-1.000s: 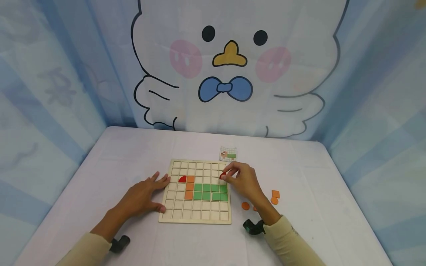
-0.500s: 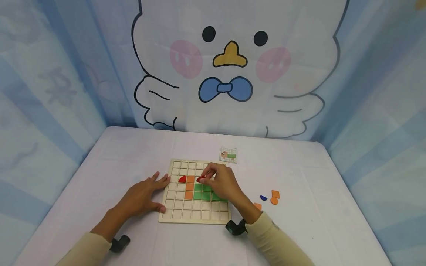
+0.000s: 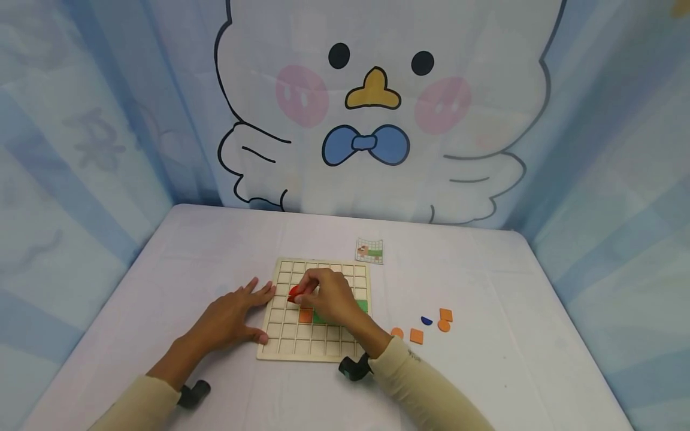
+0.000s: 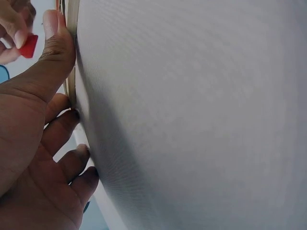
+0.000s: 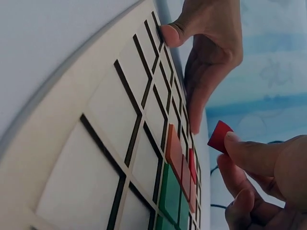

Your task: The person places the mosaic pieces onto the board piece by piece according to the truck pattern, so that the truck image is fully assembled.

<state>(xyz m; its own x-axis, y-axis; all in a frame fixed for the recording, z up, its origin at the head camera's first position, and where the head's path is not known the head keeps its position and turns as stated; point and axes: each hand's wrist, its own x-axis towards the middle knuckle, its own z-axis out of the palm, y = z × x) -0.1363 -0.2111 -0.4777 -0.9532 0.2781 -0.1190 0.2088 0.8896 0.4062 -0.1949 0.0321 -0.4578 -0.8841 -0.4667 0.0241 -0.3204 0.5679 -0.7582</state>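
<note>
My right hand (image 3: 330,296) pinches a small red tile (image 5: 219,135) between thumb and fingertips, above the upper left part of a wooden grid board (image 3: 286,347). Another red tile (image 5: 192,165) sits in the board beside an orange column, whose lowest orange tile (image 3: 305,316) shows below my hand. Of the green tiles, one (image 3: 363,306) stays visible at the right; others are mostly covered by the hand. My left hand (image 3: 232,317) rests at the board's left edge, fingers spread, with the thumb (image 4: 53,38) against the rim.
Right of the board lie an orange square (image 3: 417,336), a blue half-round piece (image 3: 426,321), an orange disc (image 3: 444,325) and several other orange pieces. A small picture card (image 3: 369,251) lies behind the board. Printed curtains (image 3: 108,149) enclose the white table (image 3: 517,359).
My right hand has carried the red tile leftward across the board, from its right edge to the orange column. The loose pieces at the right came into view. My left hand has stayed put.
</note>
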